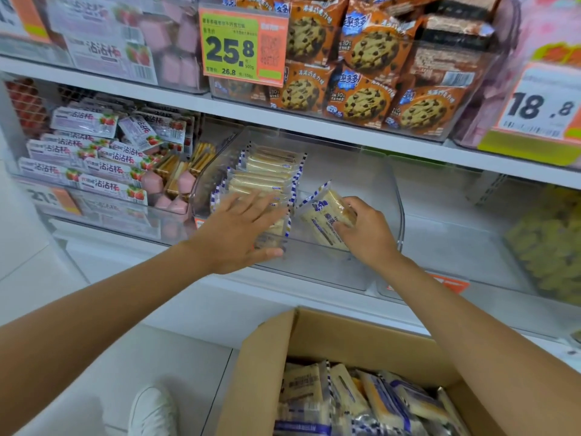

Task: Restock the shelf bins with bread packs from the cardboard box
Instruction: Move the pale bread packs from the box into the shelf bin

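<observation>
The bread packs (267, 173) are pale yellow with blue-and-white striped edges, the cardboard box (345, 338) plain brown — the cookie packs (364, 100) orange, the price tag (242, 45) orange and lime with black digits.

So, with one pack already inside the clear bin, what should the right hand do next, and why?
Probably stand the bread pack against the row of packs and let go. The right hand grips it over the bare right part of the clear bin, while the left hand lies flat on the row, apparently steadying it.
</observation>
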